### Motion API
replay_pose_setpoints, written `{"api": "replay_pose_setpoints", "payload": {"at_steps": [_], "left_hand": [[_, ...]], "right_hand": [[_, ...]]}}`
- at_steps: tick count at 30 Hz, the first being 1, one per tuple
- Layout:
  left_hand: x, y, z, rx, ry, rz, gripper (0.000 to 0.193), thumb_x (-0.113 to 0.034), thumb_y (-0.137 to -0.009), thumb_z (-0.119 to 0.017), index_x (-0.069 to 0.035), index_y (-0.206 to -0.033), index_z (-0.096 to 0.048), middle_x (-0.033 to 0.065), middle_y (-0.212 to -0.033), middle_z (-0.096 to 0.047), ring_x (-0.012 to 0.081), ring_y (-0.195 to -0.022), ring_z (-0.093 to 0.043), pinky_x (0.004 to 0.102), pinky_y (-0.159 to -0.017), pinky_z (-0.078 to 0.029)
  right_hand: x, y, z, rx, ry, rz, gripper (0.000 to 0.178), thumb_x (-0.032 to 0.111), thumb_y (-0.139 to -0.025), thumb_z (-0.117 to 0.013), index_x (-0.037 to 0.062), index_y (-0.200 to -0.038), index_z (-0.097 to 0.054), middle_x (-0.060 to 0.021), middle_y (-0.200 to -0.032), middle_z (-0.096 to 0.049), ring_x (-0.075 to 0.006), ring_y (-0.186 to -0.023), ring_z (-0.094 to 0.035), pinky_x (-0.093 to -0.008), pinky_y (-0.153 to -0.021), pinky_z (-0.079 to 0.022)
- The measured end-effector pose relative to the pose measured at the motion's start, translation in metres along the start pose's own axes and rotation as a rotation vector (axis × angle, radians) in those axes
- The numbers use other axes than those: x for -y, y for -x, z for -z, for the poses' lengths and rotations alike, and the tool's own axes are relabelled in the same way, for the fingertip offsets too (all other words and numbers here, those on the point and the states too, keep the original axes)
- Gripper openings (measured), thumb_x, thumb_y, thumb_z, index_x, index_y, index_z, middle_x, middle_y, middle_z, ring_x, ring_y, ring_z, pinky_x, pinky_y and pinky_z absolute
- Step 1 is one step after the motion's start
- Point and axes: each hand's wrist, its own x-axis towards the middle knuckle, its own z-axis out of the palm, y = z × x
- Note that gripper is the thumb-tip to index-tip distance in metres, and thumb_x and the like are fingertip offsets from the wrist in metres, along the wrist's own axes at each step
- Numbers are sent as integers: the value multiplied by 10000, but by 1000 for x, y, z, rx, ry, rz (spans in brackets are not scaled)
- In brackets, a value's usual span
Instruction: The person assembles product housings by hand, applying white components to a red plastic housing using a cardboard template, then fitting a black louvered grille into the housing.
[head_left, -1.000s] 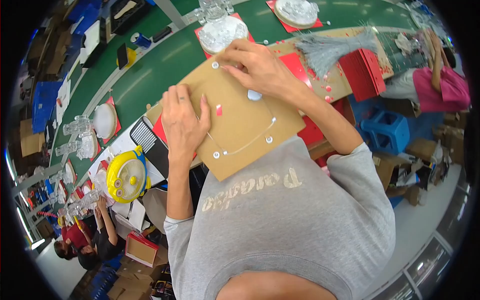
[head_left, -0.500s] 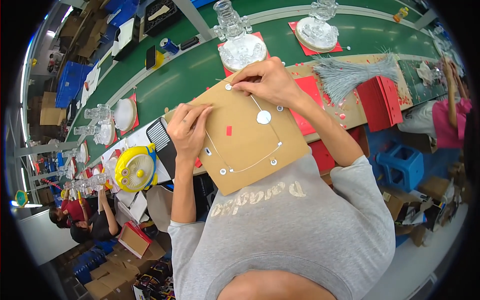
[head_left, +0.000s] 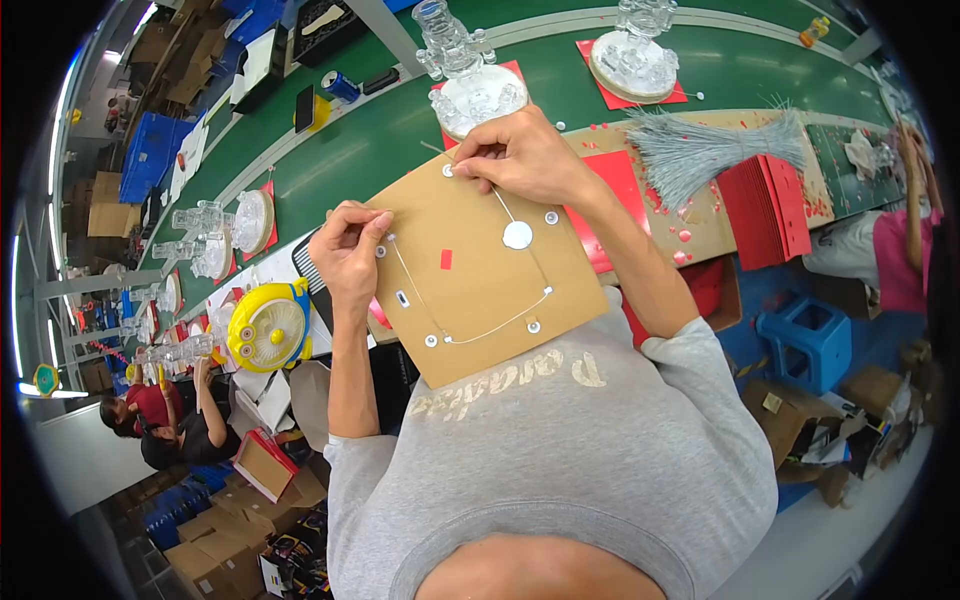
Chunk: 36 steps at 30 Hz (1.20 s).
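Note:
A square brown cardboard panel [head_left: 470, 280] is tilted in front of my chest, its lower edge against my grey shirt. A thin white wire runs across it between small white connectors, past a white disc [head_left: 517, 235]. Small round white fittings sit near its edges, and a red patch [head_left: 446, 259] is near its middle. My right hand [head_left: 525, 155] is closed in a pinch at the far corner, beside a round fitting; a thin grey tie [head_left: 433, 147] sticks out by its fingertips. My left hand [head_left: 347, 258] is pinched at the panel's left edge; what it grips is hidden.
Clear figurines on round white bases [head_left: 482, 100] stand on the green bench [head_left: 400, 125]. To the right lie a bundle of grey ties [head_left: 690, 155] and stacked red sheets [head_left: 765, 210]. A yellow fan [head_left: 270, 330] is at left, a blue stool [head_left: 810, 340] at right. Other people work nearby.
My left hand has drawn back leftward to the panel's edge, uncovering a fitting and a connector. My right hand stays pinched at the far corner; panel and hand have shifted slightly left.

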Motion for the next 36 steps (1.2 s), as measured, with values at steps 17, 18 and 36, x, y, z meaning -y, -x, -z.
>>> {"api": "replay_pose_setpoints", "payload": {"at_steps": [17, 18, 36], "left_hand": [[-37, 5, -19, 36, -570, -182, 96, 69, -773, -764, 28, -854, -732, 69, -771, -676, 153, -711, -617, 286, -620, -480], [-37, 5, -20, 54, -634, -280, 107, 73, -755, -767, 26, -843, -728, 79, -769, -666, 176, -703, -618, 292, -615, -478], [-34, -2, -37, 70, -604, -313, 147, 38, -695, -790, -11, -743, -660, 56, -715, -616, 236, -702, -582, 340, -645, -455]], "right_hand": [[1, 9, -4, -121, 47, 3, 105, 55, -826, -769, 2, -915, -784, -66, -810, -759, -119, -671, -698, -258, -625, -559], [0, 9, -5, -117, 96, 74, 104, 47, -813, -773, 6, -909, -784, -66, -817, -756, -134, -674, -694, -266, -619, -555], [-6, 10, -12, -1, 298, 490, 202, -45, -702, -744, 31, -885, -782, -80, -748, -669, -222, -672, -653, -335, -585, -524]]}}
